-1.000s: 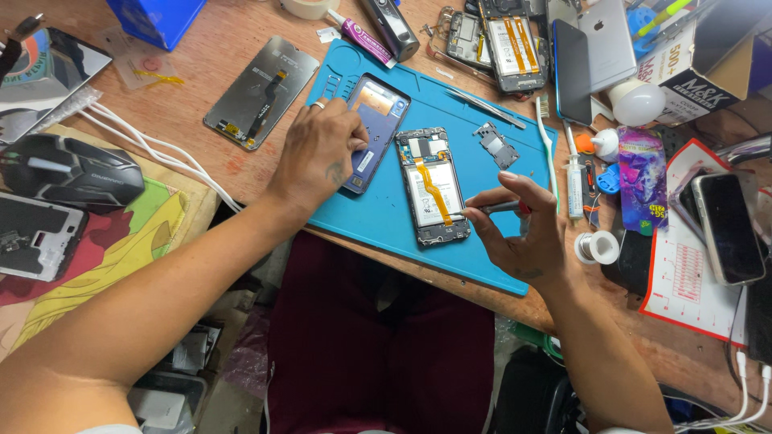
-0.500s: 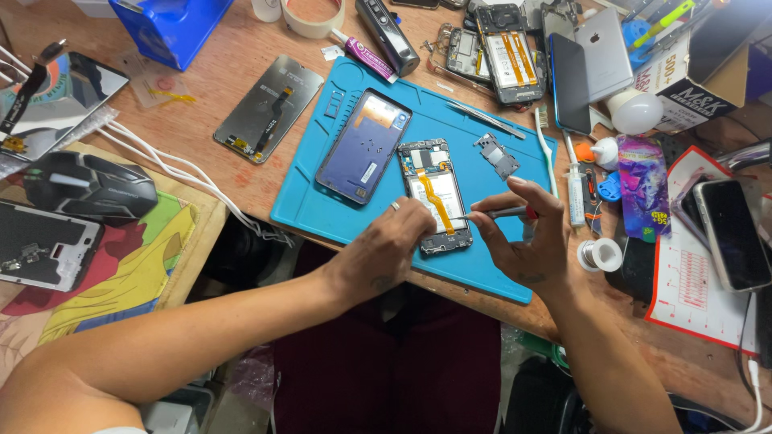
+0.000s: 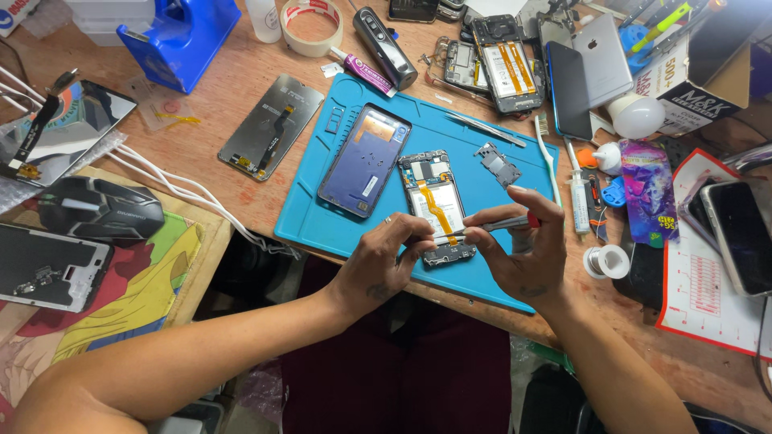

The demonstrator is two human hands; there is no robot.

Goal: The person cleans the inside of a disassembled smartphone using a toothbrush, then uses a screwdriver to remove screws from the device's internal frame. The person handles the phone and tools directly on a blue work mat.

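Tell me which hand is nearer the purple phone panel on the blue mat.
Left. The left hand sits just below and right of the purple panel, fingertips on the opened phone beside it. The right hand is farther right, beyond that phone, holding a tool.

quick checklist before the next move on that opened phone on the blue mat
1. Opened phone lies flat on the blue mat: ok.
2. Left hand steadies the phone's lower end: ok.
3. Right hand grips the screwdriver firmly: ok.
4. Screwdriver tip seated on the right spot: cannot tell, fingers hide it.
5. Removed cover plate lies clear of the hands: ok.
6. Loose screws kept safe: cannot tell, too small to see.
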